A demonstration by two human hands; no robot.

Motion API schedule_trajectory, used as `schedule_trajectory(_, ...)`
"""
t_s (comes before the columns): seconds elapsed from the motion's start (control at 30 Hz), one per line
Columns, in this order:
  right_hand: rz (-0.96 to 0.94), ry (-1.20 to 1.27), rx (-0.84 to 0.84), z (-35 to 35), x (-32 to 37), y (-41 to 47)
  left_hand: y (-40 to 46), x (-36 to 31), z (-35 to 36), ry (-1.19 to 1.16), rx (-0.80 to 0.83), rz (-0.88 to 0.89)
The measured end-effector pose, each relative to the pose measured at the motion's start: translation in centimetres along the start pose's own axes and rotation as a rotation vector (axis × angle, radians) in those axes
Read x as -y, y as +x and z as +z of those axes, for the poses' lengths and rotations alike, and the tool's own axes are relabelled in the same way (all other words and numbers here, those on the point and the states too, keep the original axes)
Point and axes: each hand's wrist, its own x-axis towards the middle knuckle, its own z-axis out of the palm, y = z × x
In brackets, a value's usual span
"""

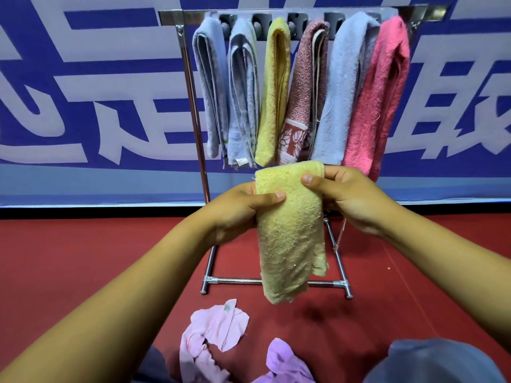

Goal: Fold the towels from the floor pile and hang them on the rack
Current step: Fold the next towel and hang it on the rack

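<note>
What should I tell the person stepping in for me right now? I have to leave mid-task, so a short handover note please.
Left hand and right hand both grip the top of a folded yellow towel, held up in front of the rack.
Done: six folded towels hang on the rack, from a blue one on the left to a pink one on the right.
Left: hang the yellow towel, then fold and hang the pale pink towel and the lilac towel on the floor.
</note>
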Motion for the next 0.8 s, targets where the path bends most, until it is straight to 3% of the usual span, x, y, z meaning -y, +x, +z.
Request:
schedule_trajectory(0.27,-0.009,0.081,-0.024,0.27,0.27,0.02,-0.03,-0.86,0.26,0.034,-0.086,0.023)
schedule_trajectory(0.8,-0.071,-0.117,0.080,0.27,0.50,0.07,-0.09,-0.84,0.10,0.049,-0.142,0.038)
